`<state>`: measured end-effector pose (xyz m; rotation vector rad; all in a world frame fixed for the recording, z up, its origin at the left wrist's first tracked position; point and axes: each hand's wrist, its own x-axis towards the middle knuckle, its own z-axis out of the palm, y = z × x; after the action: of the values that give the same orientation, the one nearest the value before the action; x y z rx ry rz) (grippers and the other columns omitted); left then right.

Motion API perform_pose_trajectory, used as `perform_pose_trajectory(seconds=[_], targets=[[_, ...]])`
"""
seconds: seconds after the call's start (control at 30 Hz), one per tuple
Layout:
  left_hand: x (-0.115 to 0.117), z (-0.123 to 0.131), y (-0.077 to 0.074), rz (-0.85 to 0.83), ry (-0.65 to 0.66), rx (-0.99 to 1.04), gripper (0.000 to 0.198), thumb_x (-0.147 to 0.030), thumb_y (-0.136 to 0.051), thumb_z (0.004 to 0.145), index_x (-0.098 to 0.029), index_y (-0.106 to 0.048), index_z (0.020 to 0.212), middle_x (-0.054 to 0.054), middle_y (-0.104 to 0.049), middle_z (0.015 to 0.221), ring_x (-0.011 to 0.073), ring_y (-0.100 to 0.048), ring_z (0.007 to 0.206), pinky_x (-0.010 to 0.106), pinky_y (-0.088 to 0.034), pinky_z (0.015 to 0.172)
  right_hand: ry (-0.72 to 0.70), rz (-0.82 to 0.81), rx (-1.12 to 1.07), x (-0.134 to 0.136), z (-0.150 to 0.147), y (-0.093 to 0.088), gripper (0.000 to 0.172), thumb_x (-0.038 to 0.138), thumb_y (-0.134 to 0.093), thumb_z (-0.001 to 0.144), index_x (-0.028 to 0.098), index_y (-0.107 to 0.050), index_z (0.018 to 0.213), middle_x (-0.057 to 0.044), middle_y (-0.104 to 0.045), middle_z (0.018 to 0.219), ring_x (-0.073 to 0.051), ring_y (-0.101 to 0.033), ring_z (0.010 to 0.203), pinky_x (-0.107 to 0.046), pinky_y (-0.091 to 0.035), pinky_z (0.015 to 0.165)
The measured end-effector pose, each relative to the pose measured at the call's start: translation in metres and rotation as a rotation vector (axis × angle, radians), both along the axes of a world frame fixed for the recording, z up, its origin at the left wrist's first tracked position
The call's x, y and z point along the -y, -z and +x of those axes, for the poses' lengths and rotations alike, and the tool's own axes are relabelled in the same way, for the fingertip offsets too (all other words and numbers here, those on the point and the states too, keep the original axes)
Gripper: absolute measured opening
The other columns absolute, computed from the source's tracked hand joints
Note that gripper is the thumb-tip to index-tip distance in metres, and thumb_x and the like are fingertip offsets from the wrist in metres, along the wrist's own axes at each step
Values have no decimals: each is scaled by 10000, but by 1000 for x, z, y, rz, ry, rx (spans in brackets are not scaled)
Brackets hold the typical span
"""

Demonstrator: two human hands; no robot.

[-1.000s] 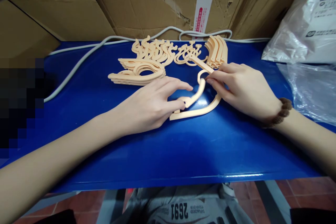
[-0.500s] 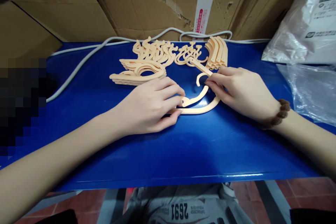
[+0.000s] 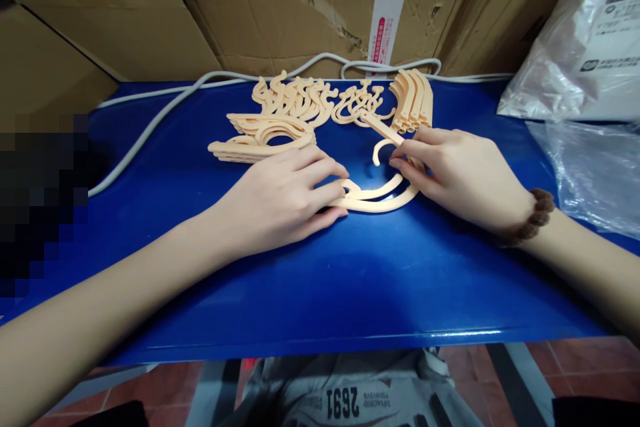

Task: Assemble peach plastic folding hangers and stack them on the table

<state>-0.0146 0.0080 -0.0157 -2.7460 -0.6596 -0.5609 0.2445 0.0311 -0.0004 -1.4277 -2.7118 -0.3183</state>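
Your right hand (image 3: 453, 177) has its thumb and forefinger clamped on the middle of a beige hanger (image 3: 395, 202), low over the tabletop in front of you; your left hand (image 3: 295, 197) has thumb and fingers closed about the hanger's near-left end, where a slimmer curved piece (image 3: 377, 191) meets the lower curve; these two run nearly side by side toward your right fingers, which hide how the parts join; a hook (image 3: 376, 154) curls out left of your right fingertips, and a straight arm (image 3: 384, 129) slants up and left from the same grip, its tip reaching the loose hooks (image 3: 357, 107); just beyond your left hand lies a stack of folded hangers (image 3: 260, 150); behind that is a pile of wavy pieces (image 3: 295, 97), with the loose hooks next to it and a neat row of bent arms (image 3: 415, 100) further right, beyond your right hand; all of it sits on the blue tabletop (image 3: 350, 287); a white cable (image 3: 150, 133) snakes along the back and left, before the cardboard boxes (image 3: 280, 7); a clear plastic bag (image 3: 565, 73) stands at the far right; a brown band (image 3: 533, 217) circles your right wrist.
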Motion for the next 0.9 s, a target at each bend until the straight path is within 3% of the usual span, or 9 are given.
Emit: perform_pose_trajectory(seconds=[0.3, 0.63, 0.9], targets=[[1, 1, 6, -68, -76, 56, 241, -217, -511, 1001, -97, -719, 987, 126, -720, 1099, 265, -684, 993, 430, -563, 899, 11, -6, -20, 2, -1, -2, 376, 380, -388, 1009, 192, -705, 1082, -66, -648, 892, -196, -590, 795, -300, -331, 643], [1, -1, 7, -73, -74, 77, 223, -212, -528, 995, -101, -721, 992, 113, -725, 1110, 254, -690, 992, 408, -570, 894, 16, -7, -10, 2, -2, -2, 374, 372, -382, 1006, 193, -704, 1071, -67, -644, 888, -194, -579, 779, -312, -331, 642], [1, -1, 8, -85, -50, 112, 189, -190, -549, 983, -99, -714, 991, 115, -729, 1122, 243, -693, 1005, 399, -564, 912, -61, -27, -17, 2, -1, -1, 341, 353, -385, 1010, 164, -668, 1043, -84, -657, 936, -179, -563, 745, -307, -325, 631]])
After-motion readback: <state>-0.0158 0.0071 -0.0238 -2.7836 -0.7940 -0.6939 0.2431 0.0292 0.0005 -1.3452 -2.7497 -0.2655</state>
